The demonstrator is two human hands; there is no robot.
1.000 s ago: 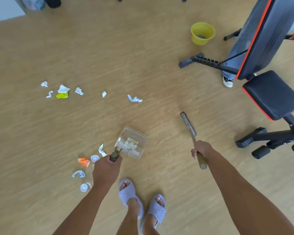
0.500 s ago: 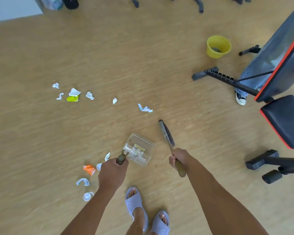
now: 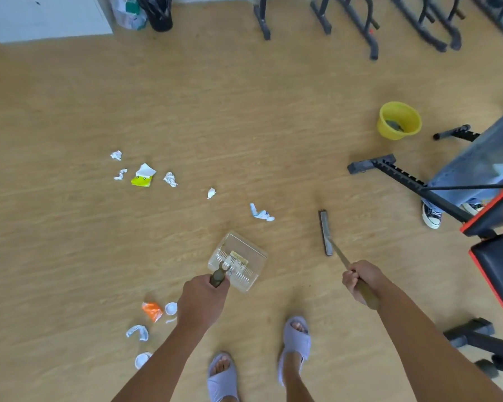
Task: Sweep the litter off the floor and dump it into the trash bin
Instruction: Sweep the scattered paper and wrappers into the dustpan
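The view has tipped up and the person has stepped on since a second ago, so more of the far floor shows. At far left lies the far cluster of litter [image 3: 142, 175]: white scraps around a yellow-and-white wrapper. Nearer, at lower left, the near cluster [image 3: 153, 311] of an orange wrapper, white caps and a curled scrap lies just left of the left hand [image 3: 202, 303]. That hand is closed around the stem of the clear dustpan [image 3: 238, 261], which hangs near the floor much as before; I cannot tell whether its lip touches. A single blue-and-white scrap [image 3: 260, 213] lies just beyond the pan.

The main change is on the right. The broom head [image 3: 325, 232] stood close beside the pan half a second ago and has swung back out to the right, well apart from it. The right hand [image 3: 360, 281] is wrapped tight on the broom handle. No litter has moved, so the sweeping proper looks barely begun; this reads as a wind-up toward the single scrap.

Further right, the yellow bin [image 3: 399, 121] stands far off, with open floor leading to it. The black bench frame [image 3: 401, 175], with someone's sneaker [image 3: 431, 217] by it, crowds the right side and could catch a wide broom swing.
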